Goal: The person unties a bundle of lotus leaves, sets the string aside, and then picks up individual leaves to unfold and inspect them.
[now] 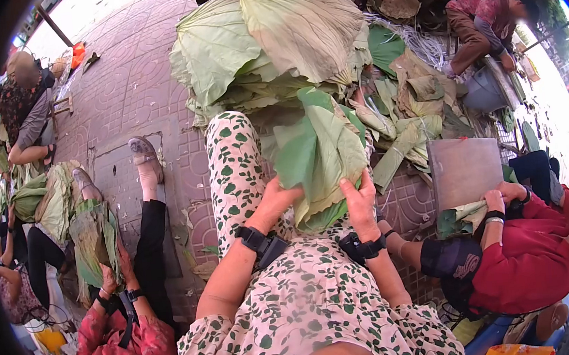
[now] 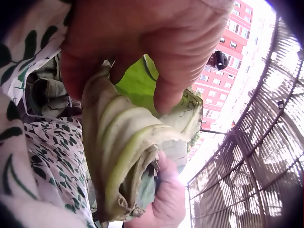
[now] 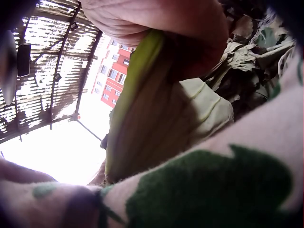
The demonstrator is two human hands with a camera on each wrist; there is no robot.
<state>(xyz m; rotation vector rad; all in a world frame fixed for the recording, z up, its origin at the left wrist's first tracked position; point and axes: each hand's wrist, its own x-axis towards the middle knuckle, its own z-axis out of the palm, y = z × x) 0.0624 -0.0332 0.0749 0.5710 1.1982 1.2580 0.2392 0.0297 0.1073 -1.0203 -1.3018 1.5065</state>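
A folded bundle of large lotus leaves (image 1: pixel 329 153), dull green outside with brighter green showing inside, stands over the lap between my two hands. My left hand (image 1: pixel 279 202) grips its lower left edge. On the lower right edge, my right hand (image 1: pixel 361 204) pinches the leaf with thumb and fingers. In the left wrist view, thick ribs line the rolled leaf (image 2: pixel 128 137), and the left fingers (image 2: pixel 173 71) bend over its rim. The right wrist view has the right hand (image 3: pixel 166 21) over the leaf's edge, its fingertips hidden.
Ahead lies a big stack of flattened lotus leaves (image 1: pixel 298 32), with another person's hands at its far side. Loose leaves (image 1: pixel 420 96) litter the right, near a grey bucket (image 1: pixel 485 90) and a board (image 1: pixel 467 168). People sit close on both sides handling leaves; paving (image 1: pixel 144 74) stretches left.
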